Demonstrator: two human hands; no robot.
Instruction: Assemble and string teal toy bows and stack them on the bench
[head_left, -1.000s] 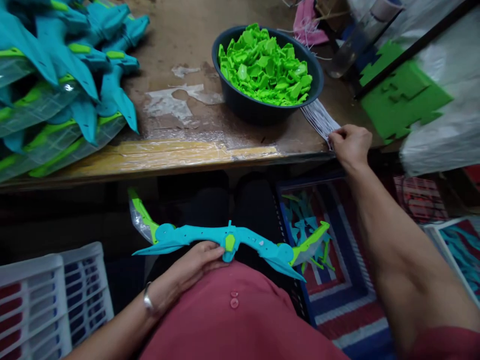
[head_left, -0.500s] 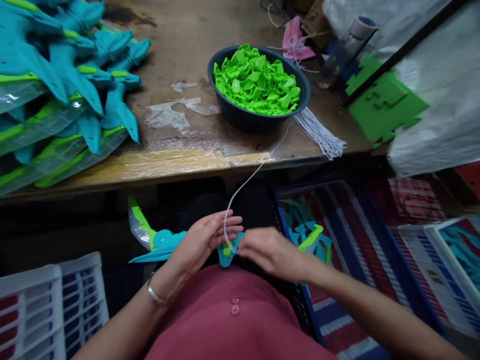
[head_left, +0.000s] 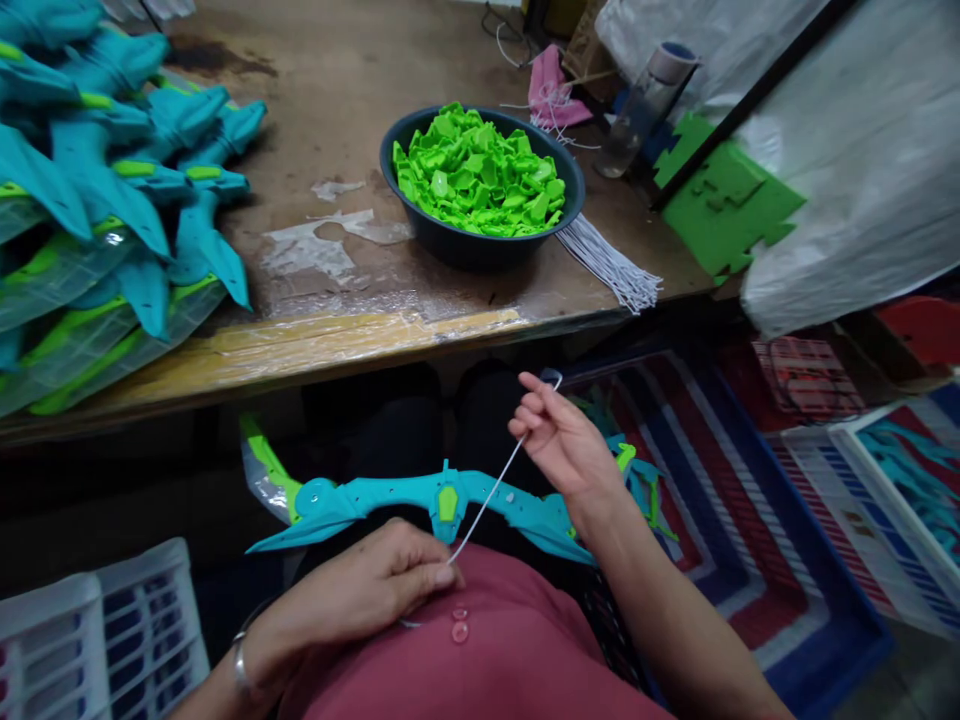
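Observation:
A teal toy bow (head_left: 390, 495) with green tips lies across my lap, below the table edge. A thin white string (head_left: 491, 492) runs taut over it between my two hands. My left hand (head_left: 367, 590) is closed, pinching the string's lower end just in front of the bow's centre. My right hand (head_left: 566, 445) is raised above the bow's right limb, fingers pinched on the string's upper end.
On the wooden table (head_left: 337, 330) a dark bowl (head_left: 480, 245) holds several green plastic parts, with a bundle of white strings (head_left: 611, 265) beside it. Bagged teal bows (head_left: 97, 220) are stacked at left. A white crate (head_left: 97, 630) and a blue crate (head_left: 750, 520) sit on the floor.
My right hand took a string from the bundle on the table and brought it to my lap. Both hands now pull it taut, the left down, the right up.

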